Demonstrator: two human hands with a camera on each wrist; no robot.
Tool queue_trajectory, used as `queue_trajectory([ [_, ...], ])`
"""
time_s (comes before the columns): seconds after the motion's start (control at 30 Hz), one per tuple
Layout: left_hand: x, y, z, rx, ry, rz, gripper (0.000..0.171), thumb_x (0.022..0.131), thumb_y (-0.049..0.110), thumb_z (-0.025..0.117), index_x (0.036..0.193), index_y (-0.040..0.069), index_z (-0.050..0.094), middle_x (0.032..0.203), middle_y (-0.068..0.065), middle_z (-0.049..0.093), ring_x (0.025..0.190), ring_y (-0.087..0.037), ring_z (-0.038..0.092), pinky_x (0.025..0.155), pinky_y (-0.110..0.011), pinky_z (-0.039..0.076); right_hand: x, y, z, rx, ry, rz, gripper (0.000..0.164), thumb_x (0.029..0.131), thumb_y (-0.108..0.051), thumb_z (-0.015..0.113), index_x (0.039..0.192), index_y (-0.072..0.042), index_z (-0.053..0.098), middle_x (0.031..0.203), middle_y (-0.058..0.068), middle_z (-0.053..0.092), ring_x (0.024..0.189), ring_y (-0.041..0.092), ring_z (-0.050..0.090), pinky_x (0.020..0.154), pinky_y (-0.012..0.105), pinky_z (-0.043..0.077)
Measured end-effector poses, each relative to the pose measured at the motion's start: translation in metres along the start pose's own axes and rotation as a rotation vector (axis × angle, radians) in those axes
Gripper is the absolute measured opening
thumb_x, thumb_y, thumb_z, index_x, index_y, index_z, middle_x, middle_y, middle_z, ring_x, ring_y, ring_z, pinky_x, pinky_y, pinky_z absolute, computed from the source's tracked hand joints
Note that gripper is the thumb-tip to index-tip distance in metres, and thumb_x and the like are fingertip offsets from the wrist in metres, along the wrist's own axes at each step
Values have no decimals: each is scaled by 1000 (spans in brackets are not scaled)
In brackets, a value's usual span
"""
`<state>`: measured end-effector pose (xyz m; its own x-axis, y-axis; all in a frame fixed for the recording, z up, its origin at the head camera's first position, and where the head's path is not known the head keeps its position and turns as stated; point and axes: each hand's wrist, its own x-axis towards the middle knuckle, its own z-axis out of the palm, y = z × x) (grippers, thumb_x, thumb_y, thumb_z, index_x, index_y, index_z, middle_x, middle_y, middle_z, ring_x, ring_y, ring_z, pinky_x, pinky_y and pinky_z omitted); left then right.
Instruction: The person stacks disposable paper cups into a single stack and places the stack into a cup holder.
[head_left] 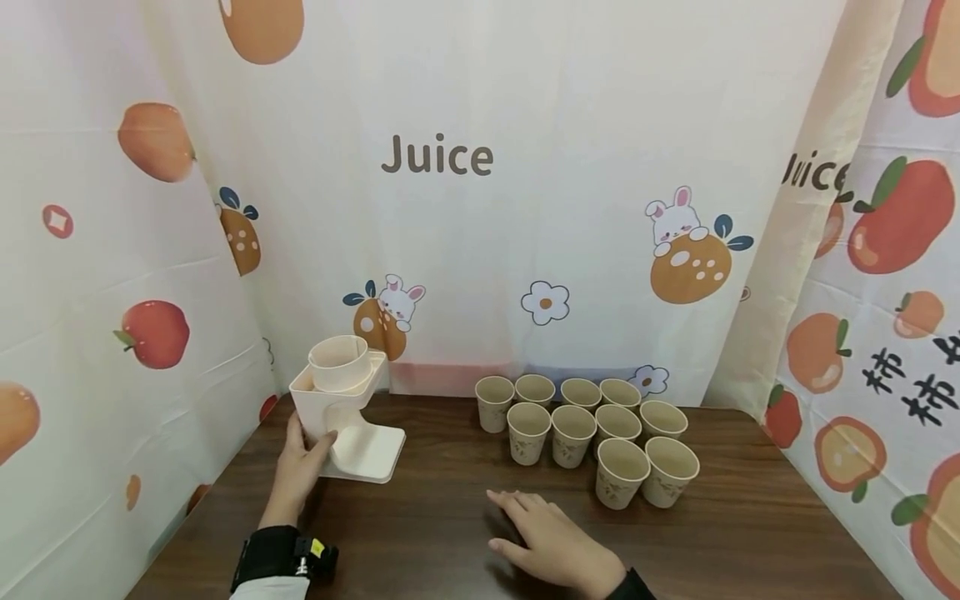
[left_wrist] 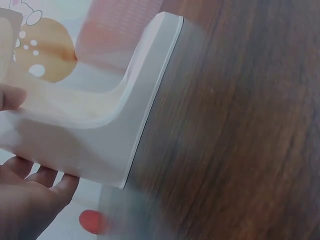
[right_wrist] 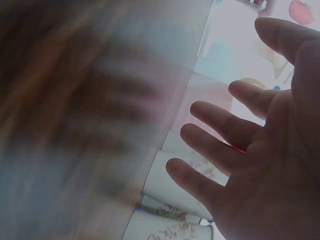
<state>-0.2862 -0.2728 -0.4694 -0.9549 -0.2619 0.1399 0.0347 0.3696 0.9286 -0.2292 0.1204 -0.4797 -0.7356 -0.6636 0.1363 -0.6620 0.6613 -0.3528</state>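
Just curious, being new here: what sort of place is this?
Probably a staged drinks corner: a curtain printed "Juice", paper cups on a brown table, and a white stand gripped by the left hand.

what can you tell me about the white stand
The white stand looks like plastic: a flat base with rounded corners, a column curving up from it, and an overhanging top with an open round ring set in it. It is upright, apparently resting on the table, left of the cups. The left hand grips its column.
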Motion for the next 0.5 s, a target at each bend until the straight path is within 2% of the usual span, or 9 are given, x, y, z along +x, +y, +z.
queue_trajectory([
  [0.23, -4, 0, -2, 39, -6, 8, 83, 93, 36, 54, 150, 24, -7, 154, -18, 10, 136, -34, 12, 108, -62, 17, -8, 6, -4, 38, 1, 29, 63, 93, -59, 39, 145, -23, 32, 139, 8, 45, 124, 25, 41, 91, 61, 40],
  [0.5, -17, 6, 3, 51, 1, 21, 86, 90, 40, 58, 150, 19, 1, 150, -22, 23, 132, -35, 24, 105, -59, 27, -10, 12, -8, 10, 37, 53, 62, 93, -59, 39, 144, -26, 31, 136, 9, 47, 122, 25, 42, 90, 63, 40],
])
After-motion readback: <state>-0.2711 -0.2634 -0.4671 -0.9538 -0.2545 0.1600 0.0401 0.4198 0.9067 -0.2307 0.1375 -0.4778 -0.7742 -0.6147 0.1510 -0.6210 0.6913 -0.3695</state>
